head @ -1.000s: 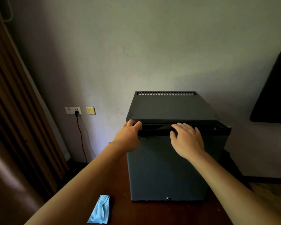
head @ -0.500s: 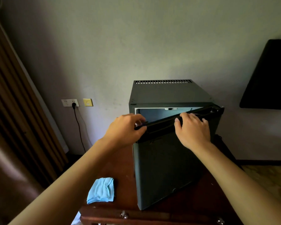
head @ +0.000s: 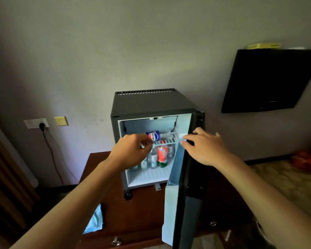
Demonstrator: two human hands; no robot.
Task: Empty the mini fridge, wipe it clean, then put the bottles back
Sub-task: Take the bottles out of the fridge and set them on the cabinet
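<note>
Opening: fridge (head: 151, 103) stands on the wooden cabinet (head: 144, 212) with its door (head: 183, 203) swung wide to the right; emptying has not begun, I judge.
Door: keep it propped wide so it cannot swing back on the reaching arm.
Cloth: blue cloth (head: 95, 220) lies on the cabinet's left edge, near for the wiping step.
Bottles: several stand upright on the fridge floor, among them an orange-labelled bottle (head: 162, 156); a blue can (head: 153, 135) lies on the wire shelf (head: 171, 139). Lift out one at a time, front ones first, so none topple.
Right hand (head: 205, 146): fingers spread, resting on the door's top edge, steadying it.
Left hand (head: 133, 150): fingers loosely curled, holding nothing, in front of the shelf, near the can.
</note>
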